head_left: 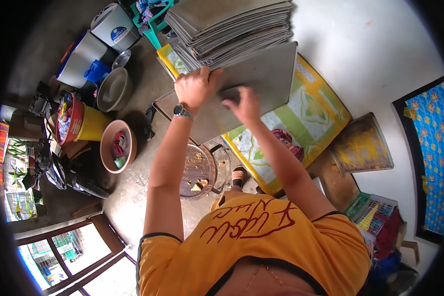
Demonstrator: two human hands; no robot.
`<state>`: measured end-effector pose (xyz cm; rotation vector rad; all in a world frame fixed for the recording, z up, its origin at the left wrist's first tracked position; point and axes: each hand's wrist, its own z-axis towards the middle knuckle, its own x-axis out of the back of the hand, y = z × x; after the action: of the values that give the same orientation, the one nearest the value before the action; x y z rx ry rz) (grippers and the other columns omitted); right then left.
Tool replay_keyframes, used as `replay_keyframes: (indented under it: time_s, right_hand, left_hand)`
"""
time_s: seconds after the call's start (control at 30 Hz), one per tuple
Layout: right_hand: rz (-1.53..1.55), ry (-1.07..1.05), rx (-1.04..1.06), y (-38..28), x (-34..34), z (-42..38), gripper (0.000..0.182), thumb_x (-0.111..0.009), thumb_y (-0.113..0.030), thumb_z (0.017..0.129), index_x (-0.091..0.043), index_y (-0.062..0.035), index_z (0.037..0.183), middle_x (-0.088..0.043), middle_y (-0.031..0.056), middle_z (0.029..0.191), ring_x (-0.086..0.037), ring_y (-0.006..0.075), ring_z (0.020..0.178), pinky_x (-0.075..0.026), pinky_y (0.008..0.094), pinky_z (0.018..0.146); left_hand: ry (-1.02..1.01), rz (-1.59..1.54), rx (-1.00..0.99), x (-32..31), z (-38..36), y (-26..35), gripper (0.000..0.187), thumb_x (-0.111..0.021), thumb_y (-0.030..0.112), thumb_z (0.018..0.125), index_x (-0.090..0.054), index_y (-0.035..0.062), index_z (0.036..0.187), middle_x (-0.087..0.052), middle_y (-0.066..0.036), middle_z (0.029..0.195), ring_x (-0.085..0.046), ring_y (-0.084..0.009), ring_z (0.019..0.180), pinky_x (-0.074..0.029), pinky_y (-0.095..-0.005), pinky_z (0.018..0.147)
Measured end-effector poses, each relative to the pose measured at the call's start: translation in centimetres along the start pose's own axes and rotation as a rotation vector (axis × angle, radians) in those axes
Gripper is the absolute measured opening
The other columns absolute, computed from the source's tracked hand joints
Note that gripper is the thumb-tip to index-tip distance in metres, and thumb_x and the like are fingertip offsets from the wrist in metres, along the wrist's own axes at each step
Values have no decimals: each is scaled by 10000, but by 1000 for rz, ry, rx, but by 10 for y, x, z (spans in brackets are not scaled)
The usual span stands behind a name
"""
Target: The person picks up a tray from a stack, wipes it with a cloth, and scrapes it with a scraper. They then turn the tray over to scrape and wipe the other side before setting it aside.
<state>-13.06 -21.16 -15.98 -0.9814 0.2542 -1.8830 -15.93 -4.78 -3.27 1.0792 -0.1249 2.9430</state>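
Observation:
My left hand (196,88), with a watch on its wrist, grips the upper edge of a flat grey metal baking tray (269,74). The tray is tilted up on its edge at the table. Against its face is my right hand (245,104), fingers bent and thumb apart, by a small dark patch. Whether that patch is a held thing or a shadow I cannot make out. Just behind the tray rises a tall stack of similar trays (232,22).
A table with a green and yellow patterned cloth (311,108) bears the trays and a patterned bundle (287,143). Below stands a round wooden stool (197,172) with crumbs. Basins, including a pink one (108,165), and coolers (116,29) are at left. A stained metal sheet (362,145) leans right.

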Motion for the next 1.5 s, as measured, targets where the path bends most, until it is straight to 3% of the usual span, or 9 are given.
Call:
replay_keyframes:
  time_s: [0.13,0.37,0.53,0.63,0.83,1.0,1.07,1.33,1.5]
  right_hand:
    - [410,424,-615,70,48,37,701,-811,-285,766,-393,49,1219,-588,208,1091,-602,325,978,-482,409,863]
    - [-51,-171,21,-24,2,8,652,-840,-433,670,-552,-24,1090,-599,179,1027,-583,389,952,-441,478,843]
    - [435,430,-702,72,38,5,716,-821,-389,732,-453,31,1180,-599,185,1010,-614,328,889,-481,438,806]
    - [317,445,-481,76,13,-12,707,-804,-411,750,-458,27,1184,-614,182,1008,-619,359,890,-477,458,797]
    - [-13,-405,-103,-31,-46,-96,573,-782,-467,692,-618,-73,1075,-613,99,991,-583,289,972,-409,435,867]
    - [415,192,-477,51,-2,-76,836,-862,-485,649,-462,67,1133,-616,210,1039,-617,350,926,-487,443,841]
    - [165,232,-572,87,37,-66,822,-864,-457,659,-447,67,1135,-621,210,1048,-630,344,951,-507,424,837]
    - [157,28,-547,121,-4,-85,943,-870,-458,630,-387,69,1245,-583,281,1094,-582,425,1045,-475,459,901]
    - [-1,-159,-346,-18,-54,-99,709,-843,-470,623,-582,14,1070,-610,210,1002,-591,407,931,-476,464,793]
  left_hand:
    - [15,15,-19,3,-1,0,382,-704,428,829,-539,155,618,-556,-15,498,-559,-222,411,-423,-346,404]
    - [28,50,-13,-4,1,0,414,-683,431,838,-490,163,589,-546,-7,481,-558,-220,400,-437,-354,415]
    - [31,39,-6,10,-1,4,399,-689,414,840,-513,158,591,-556,-18,492,-556,-224,407,-420,-339,414]
    - [42,40,9,7,1,8,400,-689,413,842,-520,156,586,-557,-25,495,-554,-229,410,-405,-334,409]
    - [-3,91,9,6,0,10,417,-671,460,842,-502,161,606,-550,-4,482,-567,-211,406,-460,-356,418]
    - [-43,16,-86,15,-8,4,397,-702,498,791,-536,140,741,-596,2,588,-613,-197,503,-485,-347,487]
    - [-104,13,-82,15,-10,4,408,-715,504,765,-545,134,797,-612,0,635,-625,-199,544,-494,-352,522]
    - [-158,2,-56,4,-3,-6,439,-726,540,742,-610,135,865,-633,-22,624,-633,-207,553,-492,-335,511]
    - [-204,50,-3,-5,-2,-14,449,-703,565,759,-610,142,878,-660,-28,650,-648,-212,541,-487,-334,458]
